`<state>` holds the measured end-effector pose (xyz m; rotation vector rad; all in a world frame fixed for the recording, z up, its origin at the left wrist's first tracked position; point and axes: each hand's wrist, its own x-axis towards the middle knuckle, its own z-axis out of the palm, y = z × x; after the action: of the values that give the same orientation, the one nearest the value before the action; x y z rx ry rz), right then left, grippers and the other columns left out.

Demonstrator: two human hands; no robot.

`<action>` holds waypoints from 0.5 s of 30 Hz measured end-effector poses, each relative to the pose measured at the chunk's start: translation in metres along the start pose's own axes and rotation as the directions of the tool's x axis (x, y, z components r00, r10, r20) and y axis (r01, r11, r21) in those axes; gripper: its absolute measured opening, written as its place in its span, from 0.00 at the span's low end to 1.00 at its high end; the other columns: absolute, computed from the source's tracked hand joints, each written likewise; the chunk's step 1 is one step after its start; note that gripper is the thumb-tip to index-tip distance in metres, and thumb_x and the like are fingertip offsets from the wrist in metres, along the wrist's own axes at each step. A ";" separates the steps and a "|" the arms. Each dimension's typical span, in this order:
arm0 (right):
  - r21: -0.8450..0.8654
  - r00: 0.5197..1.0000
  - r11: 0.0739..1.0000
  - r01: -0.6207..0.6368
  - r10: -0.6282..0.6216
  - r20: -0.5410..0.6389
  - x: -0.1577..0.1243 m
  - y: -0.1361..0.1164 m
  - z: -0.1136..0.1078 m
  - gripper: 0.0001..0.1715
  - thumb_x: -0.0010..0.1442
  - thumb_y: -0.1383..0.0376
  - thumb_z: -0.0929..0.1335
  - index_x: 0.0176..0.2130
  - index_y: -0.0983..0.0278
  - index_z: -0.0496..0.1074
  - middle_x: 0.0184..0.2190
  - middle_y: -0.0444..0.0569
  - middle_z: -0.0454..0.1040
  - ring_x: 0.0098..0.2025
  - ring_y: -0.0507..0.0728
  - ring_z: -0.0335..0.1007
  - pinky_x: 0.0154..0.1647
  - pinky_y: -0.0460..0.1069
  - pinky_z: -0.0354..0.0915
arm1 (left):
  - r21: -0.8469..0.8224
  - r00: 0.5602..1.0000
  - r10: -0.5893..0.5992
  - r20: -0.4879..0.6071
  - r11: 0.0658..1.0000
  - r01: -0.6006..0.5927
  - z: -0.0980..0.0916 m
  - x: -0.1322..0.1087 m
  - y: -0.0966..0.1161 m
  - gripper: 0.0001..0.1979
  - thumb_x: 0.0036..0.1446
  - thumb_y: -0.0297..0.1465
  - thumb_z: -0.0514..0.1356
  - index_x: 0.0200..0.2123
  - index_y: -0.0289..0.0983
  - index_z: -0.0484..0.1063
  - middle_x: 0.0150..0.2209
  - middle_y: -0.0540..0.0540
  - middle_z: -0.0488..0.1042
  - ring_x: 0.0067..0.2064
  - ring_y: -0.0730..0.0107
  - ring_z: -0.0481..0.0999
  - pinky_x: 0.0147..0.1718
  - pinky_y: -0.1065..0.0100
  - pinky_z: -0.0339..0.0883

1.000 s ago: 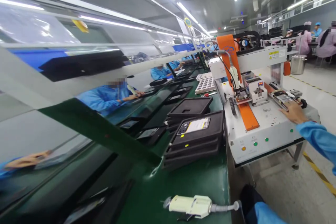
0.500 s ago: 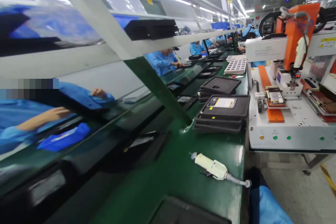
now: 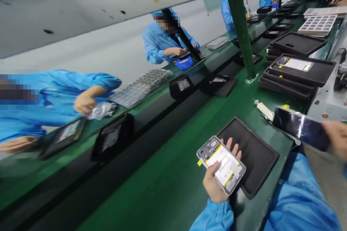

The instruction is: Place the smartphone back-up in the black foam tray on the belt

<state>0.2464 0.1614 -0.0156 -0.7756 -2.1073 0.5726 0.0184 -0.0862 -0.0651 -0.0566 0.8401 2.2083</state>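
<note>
My left hand [image 3: 217,182] is closed around an open phone body [image 3: 221,164] with white and yellow insides, held just above a black foam tray [image 3: 253,155] on the green belt. At the right edge my right hand [image 3: 336,139] grips a dark, glossy phone panel [image 3: 300,128], blurred by motion, held over the bench edge. A white handheld tool with a cable [image 3: 264,110] lies on the belt between the tray and the panel.
A stack of black trays [image 3: 295,77] carries another phone [image 3: 296,64] at the right. A green post [image 3: 241,32] rises from the belt. Black fixtures [image 3: 180,86] line the conveyor. Co-workers in blue coats [image 3: 168,43] work on the far side. A white machine base [image 3: 329,104] stands right.
The view swung down and left from the white machine to the belt. Both my hands have come into view, the left with the phone body, the right with the dark panel.
</note>
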 end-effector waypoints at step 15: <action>0.298 0.820 0.941 0.159 -0.294 0.492 -0.067 -0.101 0.094 0.18 0.69 0.59 0.62 0.49 0.67 0.72 0.43 0.55 0.77 0.44 0.59 0.76 0.47 0.53 0.75 | 0.454 0.960 -0.110 -0.258 0.863 0.221 -0.020 -0.092 0.018 0.26 0.50 0.39 0.67 0.51 0.36 0.72 0.51 0.36 0.77 0.45 0.43 0.79 0.40 0.53 0.77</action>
<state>0.1699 0.0305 -0.0423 -0.2183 -2.5172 0.9793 0.0674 -0.1660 -0.0445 -0.1343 1.4355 1.7962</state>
